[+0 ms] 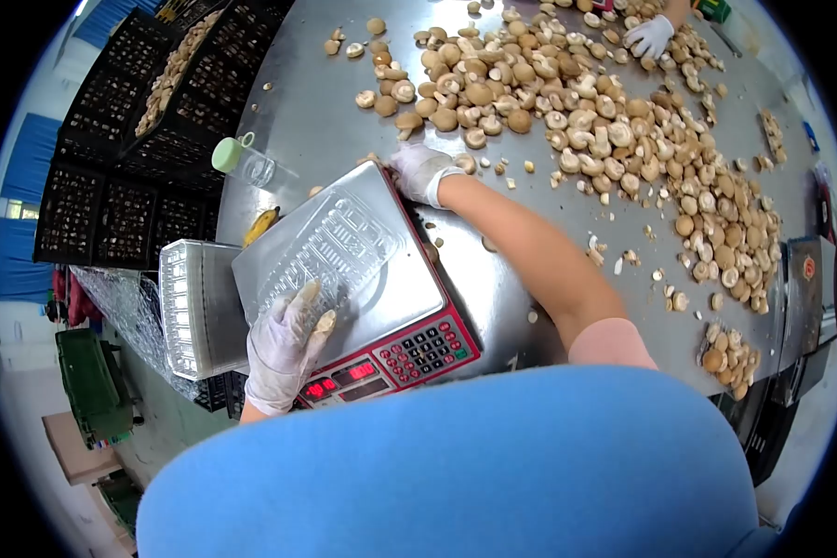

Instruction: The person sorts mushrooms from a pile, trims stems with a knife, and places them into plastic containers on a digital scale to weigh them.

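Note:
A clear plastic tray (339,244) lies on the metal pan of a red weighing scale (405,302), whose red digits are lit. My left hand (284,349), in a pale glove, is at the near end of the tray, with a mushroom (324,323) held by its fingers. Beyond the scale's far corner, my gloved right hand (420,174) reaches down beside the mushrooms (479,93) on the steel table (521,223). Its fingertips are partly hidden, and what they hold, if anything, cannot be made out.
Stacked clear trays (200,307) stand left of the scale. Behind them are a green-capped bottle (251,167), a banana (261,225) and black crates (93,209). Another person's gloved hand (650,37) is among mushrooms at the far right. Packed mushrooms (730,360) lie near the right edge.

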Motion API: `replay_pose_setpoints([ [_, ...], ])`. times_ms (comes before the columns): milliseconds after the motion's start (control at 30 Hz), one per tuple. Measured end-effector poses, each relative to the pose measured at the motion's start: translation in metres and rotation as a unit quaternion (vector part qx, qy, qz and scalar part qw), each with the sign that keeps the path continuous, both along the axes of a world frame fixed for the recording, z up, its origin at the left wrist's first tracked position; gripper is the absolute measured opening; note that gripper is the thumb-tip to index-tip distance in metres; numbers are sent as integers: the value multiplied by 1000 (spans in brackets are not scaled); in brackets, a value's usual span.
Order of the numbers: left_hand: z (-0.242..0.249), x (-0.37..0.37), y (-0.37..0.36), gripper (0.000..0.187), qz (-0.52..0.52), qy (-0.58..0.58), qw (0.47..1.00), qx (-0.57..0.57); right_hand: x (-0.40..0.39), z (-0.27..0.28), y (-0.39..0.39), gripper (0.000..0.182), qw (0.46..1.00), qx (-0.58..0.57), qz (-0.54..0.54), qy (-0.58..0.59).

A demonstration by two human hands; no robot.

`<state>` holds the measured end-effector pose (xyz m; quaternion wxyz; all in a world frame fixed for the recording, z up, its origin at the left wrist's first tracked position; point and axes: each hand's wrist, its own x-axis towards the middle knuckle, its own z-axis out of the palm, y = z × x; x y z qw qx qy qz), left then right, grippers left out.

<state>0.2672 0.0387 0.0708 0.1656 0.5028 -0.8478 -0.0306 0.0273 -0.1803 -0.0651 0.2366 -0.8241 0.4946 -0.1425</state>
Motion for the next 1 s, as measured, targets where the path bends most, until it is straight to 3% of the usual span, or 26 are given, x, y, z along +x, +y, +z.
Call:
replay_pose_setpoints([
  [100,-2,17,-5,44,53,28,998,5,-22,32,10,23,998,51,-24,21],
  [167,12,23,-26,37,70,71,995,13,-43,15,2,23,998,30,-52,35],
  [233,24,22,-65,33,38,86,995,-14,-67,53,12,30,994,-9,-37,101],
  [300,39,4,-111,30,36,144,987,54,-98,35,1,44,998,8,-64,13],
  [367,21,3,-179,38,43,106,988,99,-118,48,-3,57,990,-49,-126,32],
  [433,-13,-7,-238,51,2,200,967,158,-128,48,-18,60,980,-84,-174,39],
  [500,-45,-25,-287,65,-10,124,974,187,-134,36,-42,56,977,-120,-176,22],
  [567,-51,-64,-315,69,15,-9,966,259,-126,35,-68,44,980,-120,-150,48],
  [600,-57,-79,-327,69,14,-8,966,258,-119,28,-89,35,979,-157,-121,56],
  [667,-74,-103,-346,66,-69,-80,982,154,-98,32,-106,33,984,-116,-113,78],
  [767,-77,-124,-356,64,-58,-115,980,149,-83,38,-102,29,979,-82,-130,131],
  [900,-67,-126,-356,64,-54,-141,973,177,-104,25,-103,26,985,-111,-123,45],
  [967,-75,-118,-359,67,-61,-137,980,133,-116,43,-72,24,990,-22,-103,-97],
  [1000,-65,-120,-352,73,-47,-144,975,161,-118,43,-60,21,992,-18,-88,-89],
])
